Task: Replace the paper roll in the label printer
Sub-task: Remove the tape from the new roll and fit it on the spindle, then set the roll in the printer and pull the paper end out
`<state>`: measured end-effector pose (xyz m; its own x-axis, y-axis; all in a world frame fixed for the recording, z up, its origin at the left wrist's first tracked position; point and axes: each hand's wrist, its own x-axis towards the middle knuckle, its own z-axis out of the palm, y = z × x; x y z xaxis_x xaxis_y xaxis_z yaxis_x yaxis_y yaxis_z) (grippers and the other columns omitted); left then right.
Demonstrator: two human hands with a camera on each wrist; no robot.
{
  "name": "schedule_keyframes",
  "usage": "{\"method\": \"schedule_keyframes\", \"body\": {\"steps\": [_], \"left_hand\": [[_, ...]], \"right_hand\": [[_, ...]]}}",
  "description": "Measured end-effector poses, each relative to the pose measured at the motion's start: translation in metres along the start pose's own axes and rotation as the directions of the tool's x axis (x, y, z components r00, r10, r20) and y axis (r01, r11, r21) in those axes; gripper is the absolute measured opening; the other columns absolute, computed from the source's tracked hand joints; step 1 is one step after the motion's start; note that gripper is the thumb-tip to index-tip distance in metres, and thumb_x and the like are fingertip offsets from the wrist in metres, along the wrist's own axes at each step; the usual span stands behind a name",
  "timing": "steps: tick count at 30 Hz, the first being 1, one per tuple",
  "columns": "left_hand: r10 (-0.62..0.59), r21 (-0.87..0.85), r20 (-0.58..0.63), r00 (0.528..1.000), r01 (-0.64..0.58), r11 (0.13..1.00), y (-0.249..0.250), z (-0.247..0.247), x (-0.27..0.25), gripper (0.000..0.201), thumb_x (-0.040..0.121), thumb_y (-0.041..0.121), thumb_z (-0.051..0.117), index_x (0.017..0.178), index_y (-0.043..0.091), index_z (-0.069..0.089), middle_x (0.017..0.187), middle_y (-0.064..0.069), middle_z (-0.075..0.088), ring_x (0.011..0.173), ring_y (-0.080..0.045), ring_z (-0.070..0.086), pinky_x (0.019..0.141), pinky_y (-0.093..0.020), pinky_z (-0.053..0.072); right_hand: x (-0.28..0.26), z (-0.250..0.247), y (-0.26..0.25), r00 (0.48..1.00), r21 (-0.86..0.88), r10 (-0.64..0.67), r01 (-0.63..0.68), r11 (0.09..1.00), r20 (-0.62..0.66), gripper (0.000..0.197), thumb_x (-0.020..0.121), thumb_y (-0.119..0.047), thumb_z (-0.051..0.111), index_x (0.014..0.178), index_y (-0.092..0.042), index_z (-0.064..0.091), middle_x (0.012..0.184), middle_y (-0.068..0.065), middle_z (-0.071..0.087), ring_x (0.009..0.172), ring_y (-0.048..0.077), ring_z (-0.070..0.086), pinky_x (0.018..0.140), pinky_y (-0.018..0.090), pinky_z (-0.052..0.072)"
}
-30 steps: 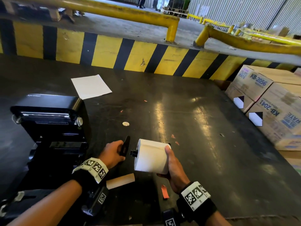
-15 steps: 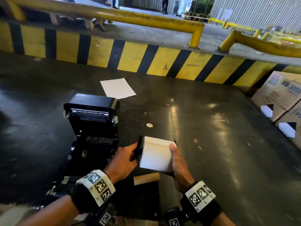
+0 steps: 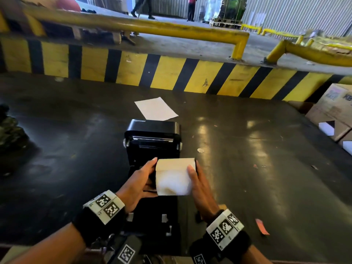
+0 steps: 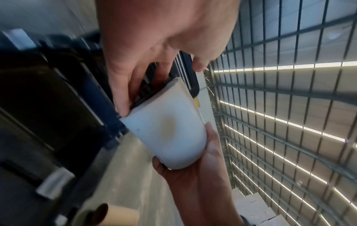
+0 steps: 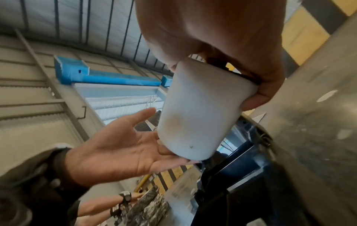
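- Moved from beside it, the label roll (image 3: 174, 177) is hovering over the open label printer (image 3: 152, 138).
- Right hand (image 3: 202, 187) is gripping its right end.
- Left hand (image 3: 137, 184), fingers straight, is pressing the left end.

Cardboard box (image 3: 331, 105), far right: you can read "KB" in dark letters on its side. The rest runs off the edge, and the purple print beside it is blurred.
Box sticker (image 3: 326, 128): a white patch with a black triangle, no lettering.
Label printer (image 3: 152, 128): there is a small pale mark at the lid's left corner, too small for you to read.
Wrist bands (image 3: 103, 205): black-and-white square codes only.
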<state>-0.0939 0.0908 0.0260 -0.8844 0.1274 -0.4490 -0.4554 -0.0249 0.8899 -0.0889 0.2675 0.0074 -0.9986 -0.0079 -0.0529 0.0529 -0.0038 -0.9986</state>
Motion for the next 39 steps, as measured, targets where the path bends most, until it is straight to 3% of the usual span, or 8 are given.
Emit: {"method": "schedule_keyframes", "body": {"steps": [2, 5, 13, 16, 23, 27, 33, 39], "left_hand": [[0.021, 0.012, -0.044, 0.999, -0.020, 1.000, 0.002, -0.020, 0.000, 0.042, 0.087, 0.049, 0.053, 0.108, 0.015, 0.067, 0.101, -0.013, 0.073, 0.093, -0.029, 0.069, 0.079, -0.042, 0.058], [0.021, 0.030, -0.073, 0.997, -0.019, 0.999, 0.004, -0.045, -0.003, 0.034, 0.090, 0.034, 0.056, 0.108, 0.007, 0.065, 0.102, -0.015, 0.072, 0.090, -0.027, 0.070, 0.076, -0.040, 0.060], [-0.037, 0.036, -0.052, 0.998, 0.039, 0.999, -0.010, -0.084, 0.006, 0.032, 0.092, 0.025, 0.054, 0.113, 0.001, 0.061, 0.104, -0.020, 0.070, 0.091, -0.031, 0.069, 0.076, -0.038, 0.059], [-0.050, 0.012, -0.049, 0.998, 0.051, 0.999, -0.018, -0.087, 0.011, 0.030, 0.093, 0.022, 0.053, 0.113, 0.001, 0.061, 0.105, -0.019, 0.069, 0.092, -0.031, 0.069, 0.073, -0.035, 0.060], [-0.045, 0.029, -0.090, 0.995, 0.048, 0.998, -0.032, -0.077, 0.017, 0.014, 0.093, 0.019, 0.052, 0.094, 0.009, 0.063, 0.095, -0.013, 0.070, 0.080, -0.022, 0.069, 0.056, -0.024, 0.059], [-0.027, 0.077, -0.114, 0.993, 0.036, 0.996, -0.037, -0.073, 0.021, 0.012, 0.093, 0.020, 0.054, 0.096, 0.012, 0.062, 0.096, -0.012, 0.070, 0.088, -0.025, 0.069, 0.071, -0.034, 0.060], [0.034, 0.186, -0.114, 0.993, -0.012, 0.982, -0.050, -0.071, 0.024, 0.024, 0.089, 0.024, 0.059, 0.111, 0.015, 0.064, 0.102, -0.009, 0.072, 0.094, -0.025, 0.069, 0.088, -0.048, 0.055], [0.073, 0.255, -0.106, 0.992, -0.043, 0.966, -0.055, -0.070, 0.024, 0.033, 0.089, 0.025, 0.060, 0.121, 0.017, 0.059, 0.105, -0.005, 0.070, 0.097, -0.022, 0.067, 0.092, -0.047, 0.052]], "right_hand": [[0.000, 0.024, -0.002, 1.000, -0.040, 0.005, -0.004, 0.999, 0.023, 0.041, 0.098, -0.025, 0.042, 0.138, -0.020, 0.034, 0.130, -0.004, 0.051, 0.105, -0.003, 0.057, 0.089, 0.012, 0.046], [0.001, 0.055, 0.004, 0.999, -0.074, 0.023, -0.020, 0.997, 0.039, 0.068, 0.088, -0.054, 0.046, 0.146, -0.027, 0.023, 0.148, -0.004, 0.037, 0.130, 0.011, 0.042, 0.112, 0.037, 0.035], [0.008, 0.080, 0.026, 0.984, -0.256, 0.104, -0.065, 0.964, 0.143, 0.073, 0.088, -0.063, 0.035, 0.147, -0.035, 0.002, 0.156, -0.012, 0.014, 0.142, 0.010, 0.018, 0.119, 0.045, 0.016], [0.011, 0.079, 0.038, 0.979, -0.417, 0.143, -0.071, 0.906, 0.145, 0.086, 0.068, -0.087, 0.025, 0.140, -0.050, -0.002, 0.156, -0.015, 0.013, 0.143, 0.012, 0.016, 0.117, 0.051, 0.011], [0.017, 0.066, 0.057, 0.975, -0.641, 0.188, -0.069, 0.764, 0.120, 0.065, 0.091, -0.062, 0.027, 0.145, -0.040, -0.004, 0.158, -0.001, -0.014, 0.144, 0.014, -0.015, 0.116, 0.046, -0.008], [0.016, 0.057, 0.062, 0.965, -0.656, 0.226, -0.082, 0.750, 0.137, 0.091, 0.065, -0.083, 0.017, 0.144, -0.042, -0.003, 0.157, 0.002, -0.019, 0.143, 0.016, -0.020, 0.115, 0.047, -0.011], [0.018, 0.040, 0.077, 0.944, -0.669, 0.290, -0.115, 0.734, 0.157, 0.069, 0.089, -0.063, 0.032, 0.146, -0.040, 0.001, 0.157, 0.006, -0.020, 0.144, 0.021, -0.017, 0.117, 0.050, -0.007], [0.018, 0.036, 0.088, 0.943, -0.610, 0.272, -0.104, 0.786, 0.190, 0.103, 0.059, -0.093, 0.025, 0.146, -0.042, 0.002, 0.157, 0.004, -0.018, 0.143, 0.018, -0.019, 0.118, 0.052, -0.003]]}}
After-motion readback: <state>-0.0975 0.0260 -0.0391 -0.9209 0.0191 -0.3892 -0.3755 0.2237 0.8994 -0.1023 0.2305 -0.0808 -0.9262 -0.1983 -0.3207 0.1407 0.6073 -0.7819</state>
